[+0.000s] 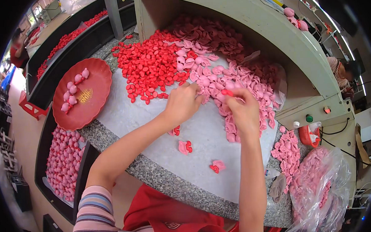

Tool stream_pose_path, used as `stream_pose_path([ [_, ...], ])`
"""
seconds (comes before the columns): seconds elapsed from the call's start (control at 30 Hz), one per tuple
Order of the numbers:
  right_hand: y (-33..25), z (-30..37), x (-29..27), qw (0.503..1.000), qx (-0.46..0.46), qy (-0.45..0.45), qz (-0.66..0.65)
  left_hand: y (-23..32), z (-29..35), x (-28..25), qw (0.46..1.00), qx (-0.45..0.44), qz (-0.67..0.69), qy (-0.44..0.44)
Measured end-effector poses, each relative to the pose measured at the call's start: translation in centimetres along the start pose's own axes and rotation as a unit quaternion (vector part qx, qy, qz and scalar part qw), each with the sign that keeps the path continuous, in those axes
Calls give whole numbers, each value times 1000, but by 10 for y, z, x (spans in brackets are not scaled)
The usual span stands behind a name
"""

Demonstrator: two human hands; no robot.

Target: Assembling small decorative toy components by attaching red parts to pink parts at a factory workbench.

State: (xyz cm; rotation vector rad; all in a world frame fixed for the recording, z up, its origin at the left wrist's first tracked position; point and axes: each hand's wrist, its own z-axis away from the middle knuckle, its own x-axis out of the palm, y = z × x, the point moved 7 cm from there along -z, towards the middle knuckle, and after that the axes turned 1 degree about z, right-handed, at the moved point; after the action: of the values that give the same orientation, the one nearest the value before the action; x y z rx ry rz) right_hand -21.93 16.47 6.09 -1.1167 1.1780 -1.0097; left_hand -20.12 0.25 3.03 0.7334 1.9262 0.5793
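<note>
- One red piece (227,92), small, glossy, rounded-oblong, slightly blurred; held above the surface.
- Position of same: at the fingertips of the right hand (245,115); thumb and forefinger pressed together, pinching its right end, the left end standing clear of them.
- Direction of same: free end toward the left hand (180,103); long axis roughly crosswise, left end a little higher in view.
- Left fingers: bent inward and drawn close, just beside the pink cups; whether they pinch anything, cannot tell.
- Three joined pieces, each a pink cup with red lobes, lying well apart from the fingers on a white sheet (194,128): nearest (217,166), red toward lower left; middle (185,147), red toward the right; farthest (176,130), partly behind the left forearm.
- One surface (168,182), speckled grey, under the sheet.
- One red fluted dish (95,78), left of the sheet, bearing pink balls with red bits between.
- One heap of pink cups (234,77), thin-walled and curved, reaching beyond the right hand.
- One heap of red ovals (149,63), glossy, beyond the left hand, axes lying every way.
- One pale green housing (255,11), arching over the far side of the pink heap.
</note>
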Motion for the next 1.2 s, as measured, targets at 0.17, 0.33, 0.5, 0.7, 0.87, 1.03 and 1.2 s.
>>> stream_pose_path([
  [0.17,25,71,-47,999,35,-4,-36,4,-7,28,995,-40,-96,6],
  [0.33,34,115,-59,998,28,-2,-54,25,24,28,922,-168,309,-161],
  [0.5,9,127,-56,993,-108,43,-8,69,78,27,742,-325,486,-329],
  [0.7,-14,144,-37,956,-232,15,179,82,95,30,741,-327,463,-360],
  [0.87,-20,150,-38,955,-230,-20,189,87,102,30,641,-368,549,-390],
  [1.03,-23,155,-37,935,-263,-2,236,84,112,34,574,-422,602,-361],
  [1.2,-27,155,-47,953,-229,25,195,86,116,33,548,-408,632,-364],
])
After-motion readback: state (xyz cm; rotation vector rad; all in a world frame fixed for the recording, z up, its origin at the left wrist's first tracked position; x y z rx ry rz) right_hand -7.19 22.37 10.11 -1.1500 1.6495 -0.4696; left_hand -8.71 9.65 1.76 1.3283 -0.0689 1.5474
